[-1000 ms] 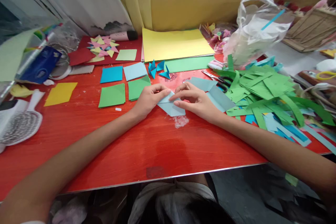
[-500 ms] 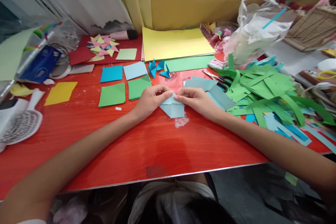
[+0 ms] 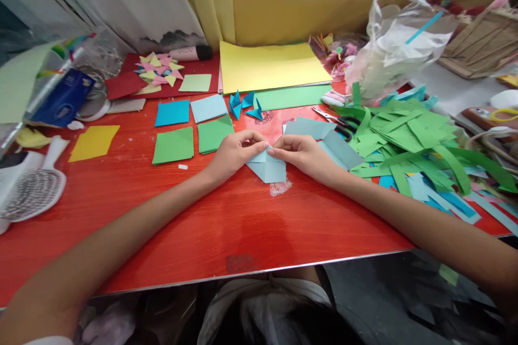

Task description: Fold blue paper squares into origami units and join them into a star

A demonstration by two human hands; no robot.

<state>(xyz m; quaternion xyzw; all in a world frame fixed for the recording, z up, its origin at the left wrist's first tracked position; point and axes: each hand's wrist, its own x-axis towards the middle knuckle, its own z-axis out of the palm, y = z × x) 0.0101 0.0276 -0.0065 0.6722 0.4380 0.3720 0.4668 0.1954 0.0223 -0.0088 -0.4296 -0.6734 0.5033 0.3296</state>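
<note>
White hairbrush (image 3: 34,194) at far left, blue packet (image 3: 65,99) beyond it, black-capped marker (image 3: 188,53), clear plastic bag (image 3: 384,62) at right

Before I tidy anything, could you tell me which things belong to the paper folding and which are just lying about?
Apparently part of the job:
light-blue folded paper, held by the left hand and right hand
green paper squares
small blue folded pieces

Apparently just lying about:
white brush
plastic bag
marker
green paper strips

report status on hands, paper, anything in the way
Left hand, right hand: both pinching folded paper at its far end. Scissors beyond right hand, not in the way.
</note>
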